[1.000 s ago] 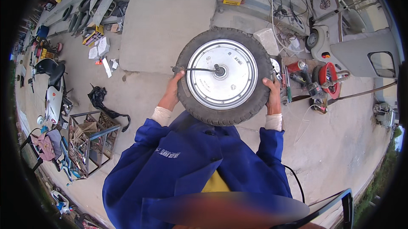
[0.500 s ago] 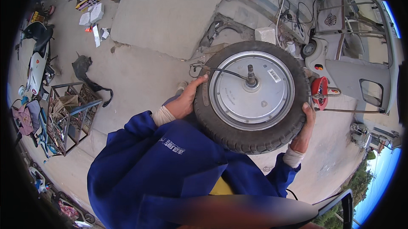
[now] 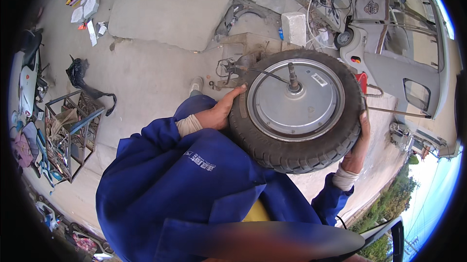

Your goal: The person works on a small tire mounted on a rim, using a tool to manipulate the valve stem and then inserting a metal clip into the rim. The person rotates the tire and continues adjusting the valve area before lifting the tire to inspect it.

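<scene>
Between my two hands I hold a hub motor wheel [image 3: 292,111], a silver motor disc ringed by a thick black tyre [image 3: 253,138]. From its centre a threaded axle [image 3: 293,78] sticks up, and a black cable [image 3: 267,73] runs off to the left. My left hand [image 3: 219,111] grips the tyre's left side, thumb on the sidewall. On the right side my right hand [image 3: 359,140] presses against the tread, its fingers partly hidden beneath the tyre. The wheel is off the ground, close to my body, tilted slightly.
A metal rack [image 3: 73,135] full of tools and parts stands on the left, beside a black plastic bag [image 3: 78,74]. Beyond the wheel lie a white block [image 3: 294,28] and tangled cables. A grey three-wheeled vehicle [image 3: 389,67] stands at right; a scooter [image 3: 29,82] at far left.
The wheel has shifted slightly right, still held in both hands. My view has turned, so the rack and vehicle sit further left, and my left shoe shows more.
</scene>
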The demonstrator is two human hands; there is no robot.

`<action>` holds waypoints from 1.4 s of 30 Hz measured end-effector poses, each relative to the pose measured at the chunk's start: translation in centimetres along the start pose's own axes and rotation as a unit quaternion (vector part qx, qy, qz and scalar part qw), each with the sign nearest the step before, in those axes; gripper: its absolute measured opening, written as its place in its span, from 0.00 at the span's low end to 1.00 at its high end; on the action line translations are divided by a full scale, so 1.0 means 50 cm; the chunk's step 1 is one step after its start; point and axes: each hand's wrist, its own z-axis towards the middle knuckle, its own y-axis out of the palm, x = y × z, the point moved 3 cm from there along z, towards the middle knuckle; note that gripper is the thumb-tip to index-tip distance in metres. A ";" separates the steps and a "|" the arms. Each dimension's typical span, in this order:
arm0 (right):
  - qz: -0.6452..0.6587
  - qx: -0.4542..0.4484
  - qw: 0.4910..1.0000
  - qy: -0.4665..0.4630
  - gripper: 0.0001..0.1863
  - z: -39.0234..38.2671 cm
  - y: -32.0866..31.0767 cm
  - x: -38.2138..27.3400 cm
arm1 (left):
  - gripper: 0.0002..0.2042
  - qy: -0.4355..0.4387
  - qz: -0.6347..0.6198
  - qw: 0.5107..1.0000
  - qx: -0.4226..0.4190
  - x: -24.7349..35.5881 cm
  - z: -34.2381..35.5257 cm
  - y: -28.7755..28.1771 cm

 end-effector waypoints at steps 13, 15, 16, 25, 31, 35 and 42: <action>-0.157 0.077 0.944 -0.281 0.26 0.043 0.094 -0.090 | 0.27 0.062 0.087 0.994 0.026 0.043 -0.038 0.036; -0.152 0.088 0.951 -0.254 0.26 0.061 0.112 -0.114 | 0.30 0.107 0.131 0.986 0.011 0.046 -0.041 0.019; -0.161 0.079 0.950 -0.257 0.27 0.074 0.111 -0.118 | 0.33 0.222 0.232 0.946 0.049 0.048 -0.058 0.038; -0.253 0.102 0.909 -0.315 0.35 0.197 0.165 -0.142 | 0.61 0.546 0.770 0.325 -0.057 0.002 -0.239 0.451; -0.057 0.072 0.921 -0.379 0.31 0.200 0.139 -0.136 | 0.55 0.544 0.777 0.301 0.098 -0.023 -0.206 0.505; -0.007 0.160 0.911 -0.381 0.43 0.181 0.069 -0.002 | 0.54 0.543 0.763 0.333 0.114 -0.009 -0.205 0.518; -0.135 0.006 0.965 -0.223 0.71 0.148 0.132 0.216 | 0.52 0.539 0.755 0.352 0.124 0.020 -0.187 0.556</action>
